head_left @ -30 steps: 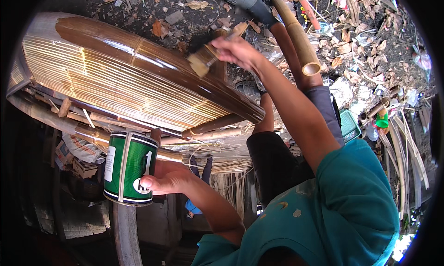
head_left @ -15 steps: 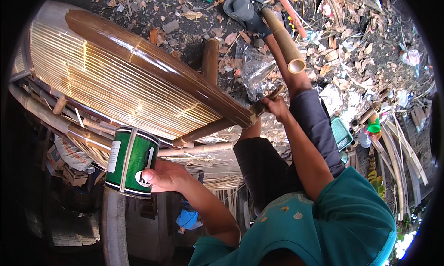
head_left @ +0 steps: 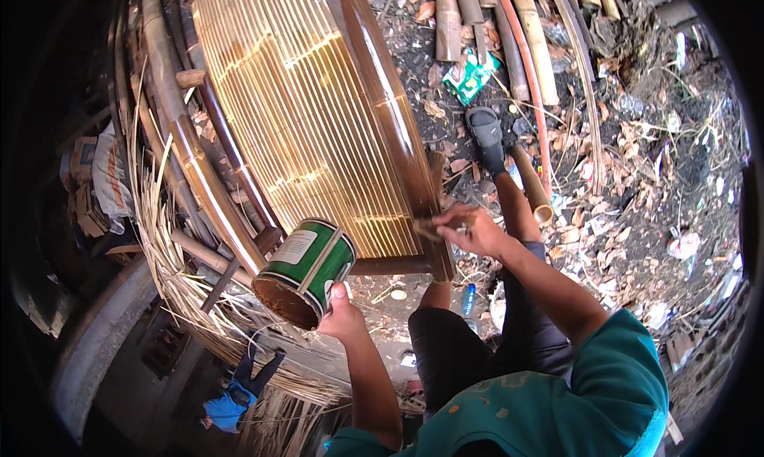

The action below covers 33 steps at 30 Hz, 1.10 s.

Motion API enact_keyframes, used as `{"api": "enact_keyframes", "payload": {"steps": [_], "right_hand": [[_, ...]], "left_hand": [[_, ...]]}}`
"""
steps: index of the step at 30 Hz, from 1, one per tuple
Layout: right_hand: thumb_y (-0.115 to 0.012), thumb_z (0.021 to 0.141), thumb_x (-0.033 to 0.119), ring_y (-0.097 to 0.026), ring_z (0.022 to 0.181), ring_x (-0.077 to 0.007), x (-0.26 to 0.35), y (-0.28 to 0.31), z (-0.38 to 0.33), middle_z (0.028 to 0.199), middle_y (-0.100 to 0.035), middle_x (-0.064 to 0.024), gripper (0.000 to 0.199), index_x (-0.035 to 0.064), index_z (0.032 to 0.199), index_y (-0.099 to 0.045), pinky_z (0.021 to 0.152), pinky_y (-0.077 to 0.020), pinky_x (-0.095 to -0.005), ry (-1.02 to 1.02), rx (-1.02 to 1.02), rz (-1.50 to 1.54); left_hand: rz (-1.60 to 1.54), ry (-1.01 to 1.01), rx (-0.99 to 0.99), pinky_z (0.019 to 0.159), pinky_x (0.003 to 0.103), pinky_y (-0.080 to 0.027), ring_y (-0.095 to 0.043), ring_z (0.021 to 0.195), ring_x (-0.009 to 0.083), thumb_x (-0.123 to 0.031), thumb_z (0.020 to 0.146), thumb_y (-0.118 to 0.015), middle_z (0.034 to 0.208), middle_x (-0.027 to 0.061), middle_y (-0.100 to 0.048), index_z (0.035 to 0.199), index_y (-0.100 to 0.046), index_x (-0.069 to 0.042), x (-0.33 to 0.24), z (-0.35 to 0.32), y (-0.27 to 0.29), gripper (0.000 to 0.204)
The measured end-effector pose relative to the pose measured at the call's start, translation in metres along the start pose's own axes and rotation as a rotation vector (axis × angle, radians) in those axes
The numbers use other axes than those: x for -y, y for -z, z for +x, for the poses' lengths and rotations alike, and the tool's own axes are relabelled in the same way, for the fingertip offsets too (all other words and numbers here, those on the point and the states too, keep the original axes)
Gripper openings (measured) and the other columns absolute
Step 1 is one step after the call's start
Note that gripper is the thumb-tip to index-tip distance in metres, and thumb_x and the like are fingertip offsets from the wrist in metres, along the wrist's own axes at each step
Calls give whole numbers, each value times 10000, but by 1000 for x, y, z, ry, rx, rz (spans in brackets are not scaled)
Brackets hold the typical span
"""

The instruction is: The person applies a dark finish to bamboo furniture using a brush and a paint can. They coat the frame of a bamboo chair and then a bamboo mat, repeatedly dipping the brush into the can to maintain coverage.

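Observation:
My left hand (head_left: 344,320) grips a green tin can (head_left: 306,270) with a white label, tilted so its brown-stained open mouth faces down and left. My right hand (head_left: 471,230) holds a small paintbrush (head_left: 430,228) against the near end of the dark brown bamboo rail (head_left: 394,119) that frames a slatted bamboo panel (head_left: 306,111). The panel's pale slats run beside the glossy rail. My legs in dark trousers and a sandalled foot (head_left: 485,139) lie below and to the right of the panel.
Bamboo poles (head_left: 525,35) lie on the littered ground at the top. Loose bamboo strips and curved poles (head_left: 179,178) pile up to the left of the panel. A green packet (head_left: 469,79) lies among dry leaves. A short bamboo tube (head_left: 533,190) rests beside my leg.
The view has swung, so the panel now stands more upright in the picture. My right hand has moved along the rail to its near end. The can has tipped further.

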State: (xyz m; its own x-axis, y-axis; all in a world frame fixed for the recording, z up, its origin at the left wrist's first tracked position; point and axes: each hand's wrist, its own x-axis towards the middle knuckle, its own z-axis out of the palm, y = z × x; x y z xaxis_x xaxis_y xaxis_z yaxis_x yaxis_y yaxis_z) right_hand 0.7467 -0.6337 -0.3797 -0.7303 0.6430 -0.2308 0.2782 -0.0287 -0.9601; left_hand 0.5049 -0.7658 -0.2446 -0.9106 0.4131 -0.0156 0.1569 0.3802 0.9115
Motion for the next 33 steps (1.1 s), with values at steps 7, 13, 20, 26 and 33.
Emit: {"api": "enact_keyframes", "payload": {"steps": [7, 13, 20, 26, 33], "right_hand": [[-642, 954, 199, -716, 966, -319, 8, 110, 231, 1045, -734, -160, 224, 39, 1087, -725, 873, -582, -414, 320, 310, -307], [-589, 987, 244, -707, 725, -328, 77, 150, 409, 907, -718, -185, 245, 20, 970, -686, 733, -596, -441, 246, 95, -759], [-609, 981, 271, -703, 631, -270, 99, 136, 473, 827, -718, -178, 244, 42, 999, -691, 593, -610, -402, -25, 286, -914], [-631, 933, 195, -679, 626, -218, 95, 42, 329, 826, -674, -88, 176, 43, 1000, -690, 521, -597, -313, 364, 626, -1276], [-582, 981, 297, -660, 503, -266, 45, -30, 248, 606, -632, -141, 317, 19, 847, -659, 542, -610, -387, 259, 846, -956]], "left_hand": [[19, 70, -139, 1048, 395, -467, -579, 1178, 264, -33, 817, -775, 1368, 175, -540, 1402, -386, 105, -33, 2, -22, 716], [113, 253, -284, 1026, 390, -493, -583, 1181, 269, 17, 778, -796, 1370, 197, -523, 1431, -342, 90, -8, 1, -36, 799], [82, 279, -490, 1030, 392, -484, -584, 1180, 277, -33, 792, -813, 1369, 219, -520, 1431, -327, 91, -22, 9, -67, 812], [93, 486, -534, 1076, 413, -444, -565, 1217, 288, -88, 805, -821, 1388, 236, -506, 1438, -324, 94, -47, 10, -64, 825], [50, 412, -541, 1088, 406, -435, -537, 1257, 285, -48, 794, -817, 1428, 215, -485, 1469, -303, 77, -33, -17, -11, 858]]}}
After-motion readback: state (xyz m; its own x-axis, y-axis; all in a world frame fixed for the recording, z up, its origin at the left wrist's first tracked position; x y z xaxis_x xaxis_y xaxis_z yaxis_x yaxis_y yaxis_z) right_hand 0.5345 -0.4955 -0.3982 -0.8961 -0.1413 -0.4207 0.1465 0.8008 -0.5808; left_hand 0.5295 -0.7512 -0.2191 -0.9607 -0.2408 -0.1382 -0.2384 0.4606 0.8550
